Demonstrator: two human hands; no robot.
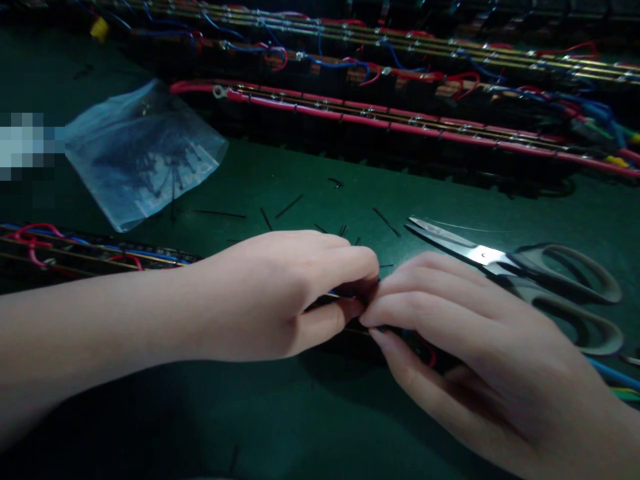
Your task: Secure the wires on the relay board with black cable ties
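Note:
My left hand (280,293) and my right hand (460,333) meet at the middle of a green mat (300,413). Both pinch a long dark wired strip (90,257) that runs in from the left edge under my left hand. The left fingers are curled over the strip, thumb below. My right fingertips press together against the left ones; a red wire (430,350) shows beneath them. What sits between the fingertips is hidden.
Grey-handled scissors (540,273) lie open just right of my hands. A clear plastic bag (143,150) of small black ties rests at the back left. Cut black tie ends (287,207) are scattered on the mat. Rows of wired strips (400,120) fill the far side.

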